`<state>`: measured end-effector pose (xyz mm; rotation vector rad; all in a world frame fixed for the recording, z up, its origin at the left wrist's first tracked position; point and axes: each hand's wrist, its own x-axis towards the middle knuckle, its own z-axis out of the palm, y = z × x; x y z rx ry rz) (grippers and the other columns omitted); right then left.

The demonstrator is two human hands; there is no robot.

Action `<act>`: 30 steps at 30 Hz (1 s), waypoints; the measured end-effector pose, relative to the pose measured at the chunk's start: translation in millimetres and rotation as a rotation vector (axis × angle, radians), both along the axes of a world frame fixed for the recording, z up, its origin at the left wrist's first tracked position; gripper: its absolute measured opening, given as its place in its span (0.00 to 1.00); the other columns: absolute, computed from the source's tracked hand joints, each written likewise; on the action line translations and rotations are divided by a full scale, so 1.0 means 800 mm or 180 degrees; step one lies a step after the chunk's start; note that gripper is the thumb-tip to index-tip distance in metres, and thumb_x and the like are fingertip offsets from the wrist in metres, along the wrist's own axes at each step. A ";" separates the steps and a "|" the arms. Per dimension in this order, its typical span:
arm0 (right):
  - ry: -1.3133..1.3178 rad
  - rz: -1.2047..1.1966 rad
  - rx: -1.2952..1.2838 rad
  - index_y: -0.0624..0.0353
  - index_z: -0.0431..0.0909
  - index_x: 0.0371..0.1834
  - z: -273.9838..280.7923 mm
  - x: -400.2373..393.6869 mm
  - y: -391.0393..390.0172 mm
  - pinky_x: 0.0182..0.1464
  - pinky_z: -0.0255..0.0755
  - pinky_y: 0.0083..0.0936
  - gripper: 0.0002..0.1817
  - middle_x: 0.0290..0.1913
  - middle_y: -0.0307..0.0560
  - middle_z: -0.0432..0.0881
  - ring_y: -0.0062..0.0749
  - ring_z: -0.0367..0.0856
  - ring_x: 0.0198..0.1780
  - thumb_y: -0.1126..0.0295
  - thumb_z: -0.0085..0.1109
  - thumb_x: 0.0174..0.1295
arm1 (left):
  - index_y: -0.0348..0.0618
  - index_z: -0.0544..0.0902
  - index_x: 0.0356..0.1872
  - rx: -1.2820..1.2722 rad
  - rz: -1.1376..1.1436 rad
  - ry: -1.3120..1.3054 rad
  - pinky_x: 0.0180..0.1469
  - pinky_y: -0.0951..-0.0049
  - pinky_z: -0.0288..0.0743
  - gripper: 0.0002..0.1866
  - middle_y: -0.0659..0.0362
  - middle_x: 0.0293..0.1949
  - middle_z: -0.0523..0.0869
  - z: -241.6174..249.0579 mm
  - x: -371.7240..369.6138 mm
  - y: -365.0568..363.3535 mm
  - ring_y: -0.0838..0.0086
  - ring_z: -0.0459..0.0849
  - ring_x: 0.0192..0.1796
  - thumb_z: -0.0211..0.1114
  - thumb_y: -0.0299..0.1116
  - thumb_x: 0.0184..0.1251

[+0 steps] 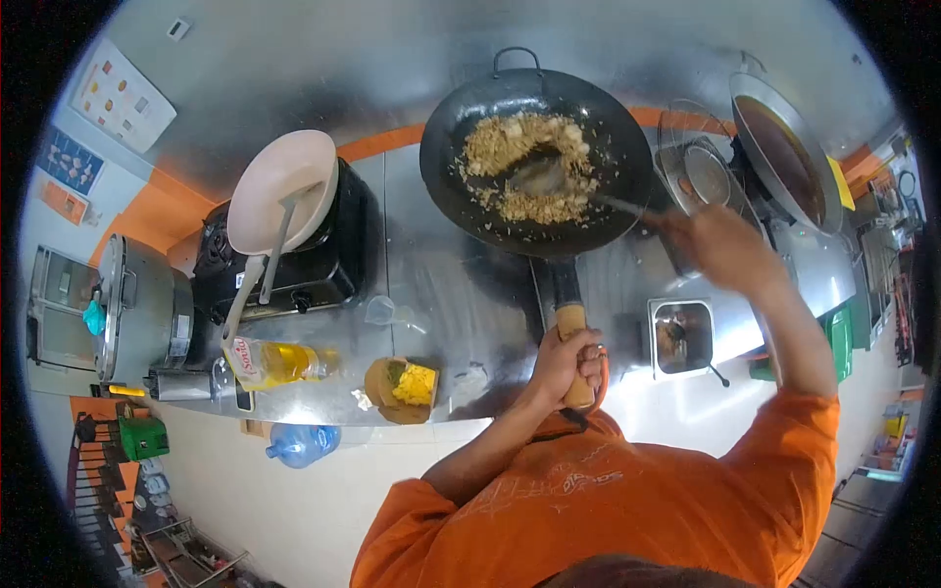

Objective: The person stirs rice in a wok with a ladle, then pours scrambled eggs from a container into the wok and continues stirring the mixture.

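Note:
My left hand is wrapped round the wooden-ended handle of a black wok. Brown fried rice with some paler chunks lies in its bowl. My right hand, smeared by motion, grips the handle of a metal ladle. The ladle's blurred head is down in the rice, near the wok's middle.
To the left, a pale frying pan with a spatula sits on a black gas stove. Nearby are an oil bottle and a box of yellow food. Rightward stand a metal container, strainers and a large pan of dark liquid.

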<state>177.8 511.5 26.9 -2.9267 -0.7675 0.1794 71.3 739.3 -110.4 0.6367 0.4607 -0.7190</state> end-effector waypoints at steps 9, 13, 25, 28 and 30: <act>-0.1138 0.0129 -0.0719 0.55 0.87 0.44 0.113 0.059 -0.034 0.43 0.75 0.40 0.11 0.35 0.54 0.85 0.50 0.83 0.37 0.71 0.60 0.60 | 0.44 0.73 0.40 -0.0091 -0.0043 0.0008 0.20 0.74 0.64 0.07 0.66 0.23 0.70 -0.006 -0.001 0.004 0.82 0.66 0.18 0.63 0.30 0.66; -0.0966 0.0250 -0.1110 0.61 0.84 0.29 0.158 0.143 -0.013 0.33 0.70 0.40 0.06 0.25 0.50 0.82 0.47 0.79 0.27 0.72 0.59 0.59 | 0.43 0.73 0.41 -0.0094 -0.0020 0.0065 0.20 0.74 0.64 0.08 0.65 0.23 0.70 -0.007 0.000 0.004 0.82 0.66 0.18 0.62 0.30 0.66; -0.0264 0.1086 -0.1263 0.58 0.88 0.36 0.183 0.217 0.113 0.34 0.74 0.38 0.13 0.32 0.55 0.87 0.45 0.85 0.31 0.62 0.65 0.55 | 0.41 0.72 0.38 -0.0183 0.0058 0.0060 0.18 0.75 0.66 0.08 0.64 0.23 0.72 -0.006 0.000 0.007 0.81 0.68 0.18 0.64 0.27 0.65; -0.0360 0.1395 -0.1628 0.59 0.88 0.36 0.200 0.230 0.116 0.34 0.74 0.37 0.12 0.31 0.55 0.87 0.42 0.84 0.29 0.62 0.65 0.56 | 0.44 0.71 0.41 -0.0072 -0.0046 -0.0002 0.20 0.74 0.63 0.08 0.65 0.23 0.69 -0.012 -0.001 0.009 0.81 0.65 0.19 0.61 0.28 0.66; -0.0077 0.0982 -0.1322 0.59 0.88 0.36 0.218 0.224 0.107 0.34 0.73 0.37 0.13 0.29 0.54 0.87 0.40 0.83 0.28 0.60 0.65 0.57 | 0.45 0.70 0.42 -0.0066 -0.0031 0.0050 0.20 0.74 0.62 0.09 0.65 0.23 0.69 -0.008 0.003 0.012 0.81 0.65 0.19 0.61 0.28 0.66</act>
